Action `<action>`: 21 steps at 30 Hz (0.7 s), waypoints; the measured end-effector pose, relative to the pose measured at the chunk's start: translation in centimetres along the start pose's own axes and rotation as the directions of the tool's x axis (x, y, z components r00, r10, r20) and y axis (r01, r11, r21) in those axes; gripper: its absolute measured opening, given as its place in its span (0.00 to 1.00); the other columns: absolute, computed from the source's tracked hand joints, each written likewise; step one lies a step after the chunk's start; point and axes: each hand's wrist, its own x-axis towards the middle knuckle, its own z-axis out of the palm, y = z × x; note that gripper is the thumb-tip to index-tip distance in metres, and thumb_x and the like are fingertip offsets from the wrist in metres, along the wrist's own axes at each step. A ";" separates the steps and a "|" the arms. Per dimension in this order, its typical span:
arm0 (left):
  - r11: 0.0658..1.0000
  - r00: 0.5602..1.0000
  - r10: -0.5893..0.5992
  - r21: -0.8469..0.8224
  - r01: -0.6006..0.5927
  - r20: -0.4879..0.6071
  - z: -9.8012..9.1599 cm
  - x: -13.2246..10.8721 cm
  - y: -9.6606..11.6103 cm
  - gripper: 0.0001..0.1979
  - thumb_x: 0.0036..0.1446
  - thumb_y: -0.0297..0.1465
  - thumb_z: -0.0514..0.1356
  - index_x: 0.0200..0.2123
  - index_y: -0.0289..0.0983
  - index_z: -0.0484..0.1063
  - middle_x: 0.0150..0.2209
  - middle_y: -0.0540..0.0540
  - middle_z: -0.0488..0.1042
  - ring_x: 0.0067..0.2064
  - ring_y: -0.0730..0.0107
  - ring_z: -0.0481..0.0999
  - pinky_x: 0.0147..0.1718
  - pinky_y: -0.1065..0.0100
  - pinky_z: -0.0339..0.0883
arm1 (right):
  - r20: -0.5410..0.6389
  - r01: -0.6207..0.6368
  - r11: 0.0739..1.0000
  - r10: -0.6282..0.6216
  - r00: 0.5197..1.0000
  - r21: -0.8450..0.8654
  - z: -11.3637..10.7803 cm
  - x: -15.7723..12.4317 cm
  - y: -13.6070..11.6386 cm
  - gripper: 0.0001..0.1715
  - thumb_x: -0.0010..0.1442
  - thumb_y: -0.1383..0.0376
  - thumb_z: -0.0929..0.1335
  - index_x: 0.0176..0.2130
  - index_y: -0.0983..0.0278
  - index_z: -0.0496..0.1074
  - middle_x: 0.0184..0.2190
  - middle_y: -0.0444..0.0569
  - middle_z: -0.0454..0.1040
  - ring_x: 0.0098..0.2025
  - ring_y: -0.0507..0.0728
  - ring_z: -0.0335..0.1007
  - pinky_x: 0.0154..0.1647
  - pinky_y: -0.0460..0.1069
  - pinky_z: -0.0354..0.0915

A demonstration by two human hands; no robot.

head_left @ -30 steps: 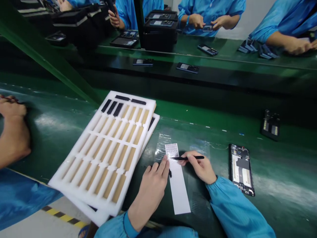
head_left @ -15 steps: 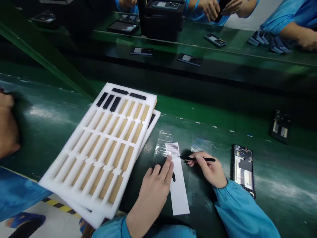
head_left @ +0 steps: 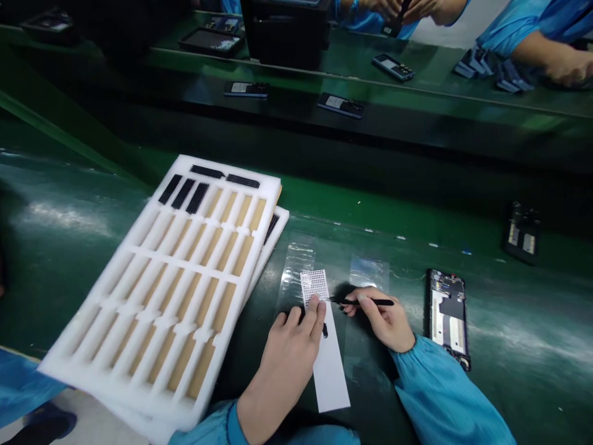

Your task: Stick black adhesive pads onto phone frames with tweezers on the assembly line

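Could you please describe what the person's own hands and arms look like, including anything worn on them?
The left hand and right hand are bare, ungloved. The left sleeve and right sleeve are shiny bright blue, gathered at elastic cuffs; no cables or markings show.

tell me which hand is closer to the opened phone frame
Right. The right hand sits just left of the opened phone frame, apart from it; the left hand is farther off, pressing on the white strip.

This is a factory phone assembly line. It is shown by a green conveyor belt (head_left: pixel 60 247), an opened phone frame (head_left: pixel 447 315), white foam trays (head_left: pixel 185 262) and blue smocks (head_left: pixel 523 18) worn at the line.
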 end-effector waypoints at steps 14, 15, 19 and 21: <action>0.996 0.995 0.072 -0.065 -0.068 0.066 0.0 0.1 -0.8 0.36 0.51 0.15 0.50 0.65 0.29 0.63 0.62 0.43 0.70 0.43 0.59 0.73 0.36 0.59 0.74 | 0.046 0.036 0.986 -0.029 0.999 -0.164 0.1 -0.4 -1.2 0.10 0.70 0.69 0.63 0.44 0.62 0.74 0.33 0.45 0.79 0.31 0.50 0.78 0.36 0.43 0.73; 0.995 0.995 0.075 -0.071 -0.070 0.069 0.0 0.1 -0.8 0.36 0.51 0.15 0.50 0.65 0.29 0.63 0.63 0.43 0.70 0.43 0.59 0.73 0.36 0.59 0.74 | 0.052 0.023 0.984 -0.014 0.999 -0.176 0.2 -0.5 -1.3 0.10 0.70 0.69 0.64 0.44 0.62 0.74 0.33 0.45 0.79 0.32 0.50 0.77 0.36 0.43 0.73; 0.994 0.993 0.079 -0.084 -0.071 0.093 0.0 0.0 -0.8 0.37 0.50 0.15 0.50 0.66 0.29 0.61 0.65 0.40 0.67 0.44 0.59 0.73 0.38 0.59 0.74 | 0.071 -0.021 0.982 0.035 0.997 -0.189 0.4 -0.4 -1.7 0.10 0.70 0.68 0.64 0.45 0.61 0.75 0.35 0.45 0.79 0.33 0.50 0.77 0.38 0.44 0.72; 0.994 0.991 0.077 -0.081 -0.069 0.106 0.0 0.1 -0.8 0.37 0.51 0.15 0.50 0.66 0.28 0.61 0.65 0.39 0.67 0.44 0.59 0.73 0.39 0.59 0.74 | 0.068 -0.034 0.983 0.047 0.997 -0.181 0.5 -0.3 -1.8 0.11 0.71 0.67 0.63 0.45 0.62 0.75 0.36 0.46 0.79 0.33 0.50 0.77 0.38 0.44 0.73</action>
